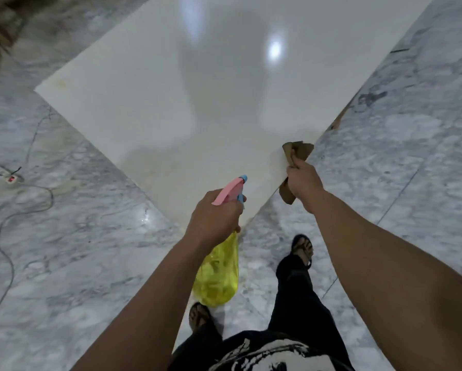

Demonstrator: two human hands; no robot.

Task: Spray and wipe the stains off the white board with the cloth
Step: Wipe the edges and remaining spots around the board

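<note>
Nearest the camera, two sandalled feet [302, 249] stand on the marble floor [90, 263] at the board's near corner. Just ahead, the left hand [215, 216] holds a spray bottle [218, 274]; its grip is closed round the neck below the pink-and-blue head, and the yellow body hangs under the hand, above the floor. The nozzle points over the board's near corner.

To the right, the right hand [303, 183] has its grip closed on a brown cloth [298, 152]. The bunched cloth sits at the board's right edge near the near corner, with one end hanging below the hand; whether it presses on the surface I cannot tell.

The white board [197, 89] lies flat on the floor, turned so one corner faces the person. Faint yellowish stains [155, 167] show along its near left edge and by its left corner. Further up, the glossy surface reflects a bright light [275, 49].

On the floor well left of the board, a power strip [6, 176] lies with its cable trailing toward the camera.
</note>
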